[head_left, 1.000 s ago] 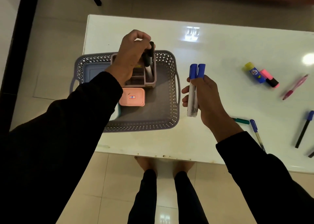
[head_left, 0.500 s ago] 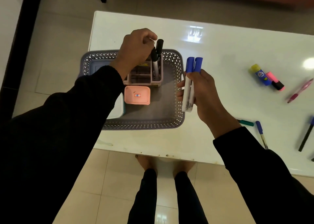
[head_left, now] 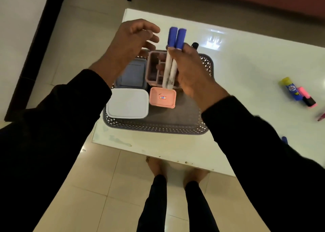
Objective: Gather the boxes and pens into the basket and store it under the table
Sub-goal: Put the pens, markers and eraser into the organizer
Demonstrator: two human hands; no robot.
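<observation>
A grey perforated basket [head_left: 158, 127] sits at the white table's near left corner. Inside it lie a white lidded box [head_left: 127, 103], a blue-grey box [head_left: 131, 75], a small pink box [head_left: 162, 98] and a mauve compartment organiser [head_left: 154, 68]. A black pen tip [head_left: 194, 45] sticks up behind my right hand. My right hand [head_left: 191, 73] grips two blue-capped white markers [head_left: 171, 59] upright over the organiser. My left hand [head_left: 130, 43] hovers above the basket's far left with loosely curled fingers and holds nothing.
On the table [head_left: 246, 70] to the right lie a yellow-capped blue glue stick [head_left: 290, 88], a pink highlighter [head_left: 306, 99], a pink pen end [head_left: 321, 116] at the frame edge and a blue pen cap [head_left: 284, 139] beside my right sleeve. Tiled floor and my feet show below.
My left hand has let go of the black pens in the organiser and lifted away. My right hand has carried the two blue markers left, from beside the basket to over the organiser.
</observation>
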